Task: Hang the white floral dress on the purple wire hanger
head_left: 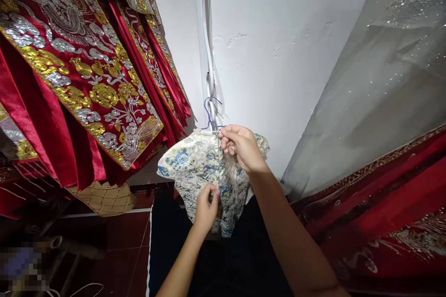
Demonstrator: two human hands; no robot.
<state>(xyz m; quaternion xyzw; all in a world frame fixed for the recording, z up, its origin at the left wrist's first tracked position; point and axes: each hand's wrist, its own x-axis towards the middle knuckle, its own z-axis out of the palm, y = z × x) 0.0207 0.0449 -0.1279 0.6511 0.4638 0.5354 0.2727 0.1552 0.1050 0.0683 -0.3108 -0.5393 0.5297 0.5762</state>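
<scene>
Forearms (284,213) lead to a floral garment (193,162) — right hand (242,144) pinching neckline (206,132), left hand (206,206) the seam (219,162). Apparently fastening; next needs tautness.

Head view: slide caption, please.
Right hand high, left hand lower on a pale, blue-flowered fabric garment hung on a thin purple hanger.

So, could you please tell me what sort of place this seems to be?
Likely a costume shop or storeroom: a red garment with gold and silver embroidery hangs near a floral top on a purple hanger.
</scene>
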